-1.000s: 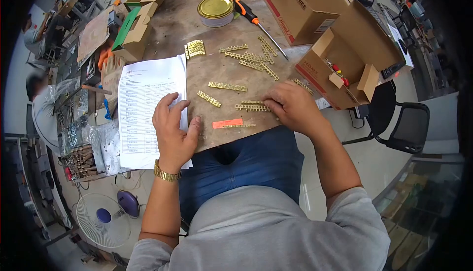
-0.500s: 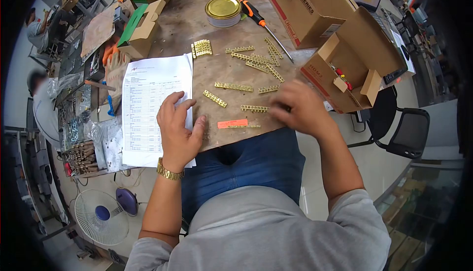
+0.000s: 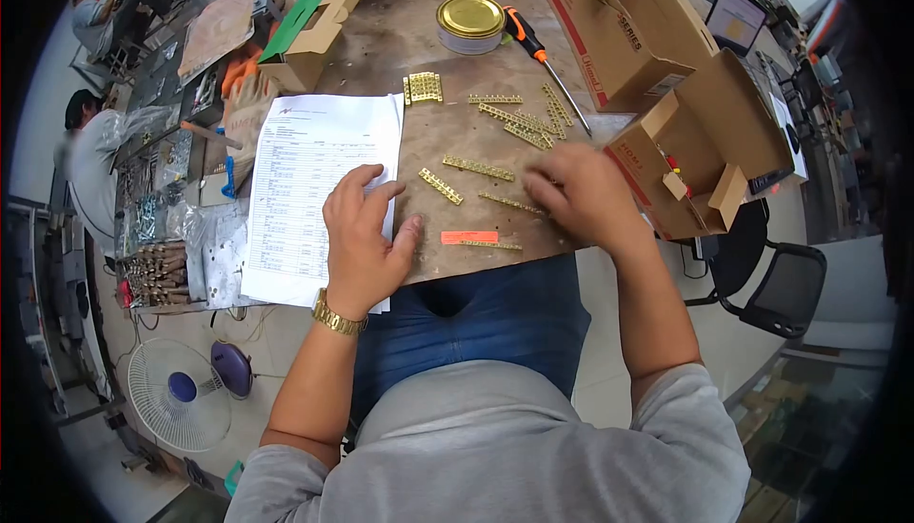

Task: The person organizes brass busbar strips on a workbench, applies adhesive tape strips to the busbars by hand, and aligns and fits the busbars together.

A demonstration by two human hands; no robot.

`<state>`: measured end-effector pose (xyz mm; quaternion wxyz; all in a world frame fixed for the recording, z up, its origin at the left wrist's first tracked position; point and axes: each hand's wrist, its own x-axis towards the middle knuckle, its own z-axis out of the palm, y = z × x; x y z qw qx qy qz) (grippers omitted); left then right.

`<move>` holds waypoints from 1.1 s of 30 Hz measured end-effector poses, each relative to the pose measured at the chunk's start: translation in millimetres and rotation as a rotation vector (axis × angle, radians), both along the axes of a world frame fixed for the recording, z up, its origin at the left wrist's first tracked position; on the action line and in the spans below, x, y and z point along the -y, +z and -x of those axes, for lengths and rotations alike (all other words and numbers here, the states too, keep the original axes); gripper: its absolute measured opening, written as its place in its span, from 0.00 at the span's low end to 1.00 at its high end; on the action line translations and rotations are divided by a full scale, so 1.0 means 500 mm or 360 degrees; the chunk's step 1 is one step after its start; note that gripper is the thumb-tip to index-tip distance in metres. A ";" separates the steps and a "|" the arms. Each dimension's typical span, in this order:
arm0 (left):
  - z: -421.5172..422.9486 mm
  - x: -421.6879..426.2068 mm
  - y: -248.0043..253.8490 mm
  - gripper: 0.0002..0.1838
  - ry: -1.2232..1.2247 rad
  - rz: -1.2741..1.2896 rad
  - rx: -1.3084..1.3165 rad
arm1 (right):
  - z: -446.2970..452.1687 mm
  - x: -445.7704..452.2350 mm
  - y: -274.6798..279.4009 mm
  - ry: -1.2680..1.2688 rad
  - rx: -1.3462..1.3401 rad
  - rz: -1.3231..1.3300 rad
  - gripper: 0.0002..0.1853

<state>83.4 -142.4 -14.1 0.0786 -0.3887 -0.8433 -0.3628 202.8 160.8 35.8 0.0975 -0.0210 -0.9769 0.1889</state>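
Since the earlier frame, one perforated brass bar [image 3: 505, 201] near the centre has turned to a slant. Brown tabletop [image 3: 381, 61] fills the upper middle; an open carton [image 3: 624, 42] stands upper right. Printed sheets [image 3: 300, 195] lie left of centre, under the loosely spread, empty left hand [image 3: 369, 242]. Right hand [image 3: 592, 201], centre-right: fingers curled at the bar's end, grip unclear through blur. Orange label [image 3: 469, 236] below.

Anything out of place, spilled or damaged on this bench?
Nothing looks spilled or clearly damaged. Slightly untidy: the brass-coloured terminal strips near the screwdriver lie jumbled at different angles, unlike the neat block of strips beside the printed sheet.
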 end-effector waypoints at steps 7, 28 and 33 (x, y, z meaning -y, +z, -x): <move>0.000 0.001 -0.001 0.23 0.0021 0.0022 -0.0018 | 0.174 -0.018 -0.010 -0.0316 0.0219 -0.0248 0.16; 0.004 -0.002 0.004 0.24 -0.0022 0.0030 -0.0022 | 0.003 0.015 0.012 0.0131 0.0339 -0.0163 0.12; 0.002 -0.001 -0.001 0.24 -0.0006 0.0027 -0.0023 | 0.002 0.033 0.000 0.0155 0.0247 -0.0132 0.13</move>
